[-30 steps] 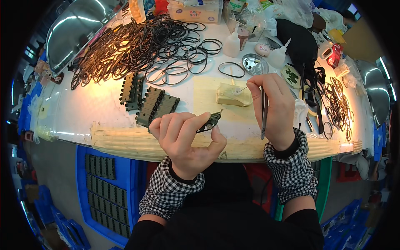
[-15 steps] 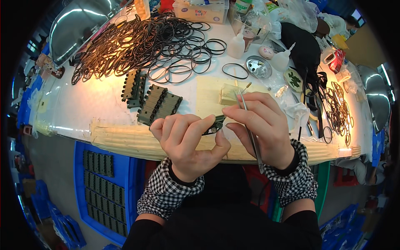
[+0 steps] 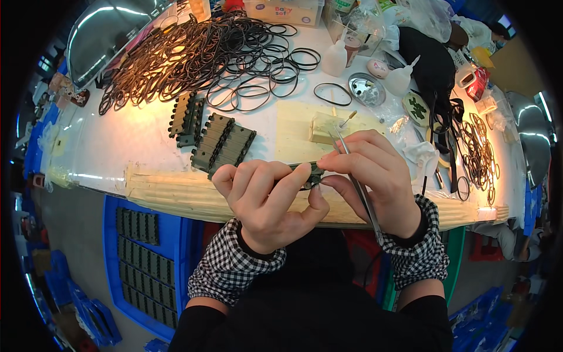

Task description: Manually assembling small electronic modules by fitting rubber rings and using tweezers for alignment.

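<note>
My left hand (image 3: 270, 205) pinches a small dark green moulded part (image 3: 314, 171) between thumb and forefinger, above the table's front edge. From the right, the thumb and forefinger of my right hand (image 3: 378, 176) meet the part's other end. That same hand carries metal tweezers (image 3: 365, 205), their points slanting up and away from the part. Just beyond the tweezer points is a cream block (image 3: 321, 129). A thin rod with a tan tip (image 3: 350, 117) sticks up behind my right fingers; whether it is held I cannot tell.
Rows of dark green parts (image 3: 226, 144) lie left of my hands, more in a blue tray (image 3: 111, 258) below the table. A heap of black rubber rings (image 3: 199, 58) spreads behind. White squeeze bottles (image 3: 334, 58), a round metal dish (image 3: 366, 89) and a black bag (image 3: 425, 64) stand back right.
The fingers of my right hand have closed in on the part, and the tweezers have shifted slightly right. My left hand keeps its pinch, with the part turned a little.
</note>
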The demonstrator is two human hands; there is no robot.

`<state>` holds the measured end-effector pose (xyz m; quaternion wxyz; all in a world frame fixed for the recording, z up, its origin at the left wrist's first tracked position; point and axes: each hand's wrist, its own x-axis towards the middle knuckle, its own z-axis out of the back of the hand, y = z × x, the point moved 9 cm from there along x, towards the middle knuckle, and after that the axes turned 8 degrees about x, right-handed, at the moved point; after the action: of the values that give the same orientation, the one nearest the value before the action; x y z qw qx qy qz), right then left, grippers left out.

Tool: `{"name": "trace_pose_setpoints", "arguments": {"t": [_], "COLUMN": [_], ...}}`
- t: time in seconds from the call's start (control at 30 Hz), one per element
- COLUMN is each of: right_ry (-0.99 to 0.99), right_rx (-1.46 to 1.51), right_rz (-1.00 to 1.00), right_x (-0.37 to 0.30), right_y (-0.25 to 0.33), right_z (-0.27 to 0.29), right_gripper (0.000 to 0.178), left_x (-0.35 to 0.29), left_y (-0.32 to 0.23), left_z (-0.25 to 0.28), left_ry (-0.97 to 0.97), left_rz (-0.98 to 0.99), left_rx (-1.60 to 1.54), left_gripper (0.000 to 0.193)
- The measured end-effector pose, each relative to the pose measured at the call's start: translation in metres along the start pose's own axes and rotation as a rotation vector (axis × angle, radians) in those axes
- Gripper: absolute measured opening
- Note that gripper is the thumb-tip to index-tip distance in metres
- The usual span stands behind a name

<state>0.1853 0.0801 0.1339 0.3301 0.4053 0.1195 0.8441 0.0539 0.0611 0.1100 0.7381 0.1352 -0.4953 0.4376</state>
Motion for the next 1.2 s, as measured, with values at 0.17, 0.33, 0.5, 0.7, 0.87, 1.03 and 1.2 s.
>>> {"name": "trace_pose_setpoints", "arguments": {"t": [0.17, 0.33, 0.5, 0.7, 0.87, 1.03, 1.2], "right_ry": [0.028, 0.075, 0.175, 0.195, 0.155, -0.057, -0.101], "right_rx": [-0.013, 0.010, 0.168, 0.319, 0.464, 0.150, 0.051], "right_rz": [-0.002, -0.060, -0.171, -0.227, -0.305, -0.264, -0.148], "right_x": [0.000, -0.001, -0.008, -0.010, -0.015, -0.012, -0.008], "right_y": [0.000, -0.004, -0.012, -0.020, -0.028, -0.028, -0.005], "right_z": [-0.001, -0.003, -0.006, 0.007, 0.006, 0.015, 0.019], "right_gripper": [0.026, 0.025, 0.019, 0.016, 0.015, 0.019, 0.022], "left_x": [-0.001, 0.002, 0.003, 0.006, -0.025, -0.004, 0.019], "left_y": [0.003, 0.003, 0.005, 0.032, 0.050, 0.060, 0.057], "left_z": [-0.003, -0.002, -0.009, -0.014, -0.045, -0.027, -0.011], "left_ry": [0.035, 0.069, 0.229, 0.422, 0.413, 0.252, 0.261], "left_rz": [0.018, 0.012, -0.001, 0.283, 0.785, 0.446, 0.191], "left_rx": [-0.048, -0.089, -0.252, -0.745, -1.448, -1.083, -0.604], "left_gripper": [0.032, 0.032, 0.033, 0.039, 0.029, 0.023, 0.025]}}
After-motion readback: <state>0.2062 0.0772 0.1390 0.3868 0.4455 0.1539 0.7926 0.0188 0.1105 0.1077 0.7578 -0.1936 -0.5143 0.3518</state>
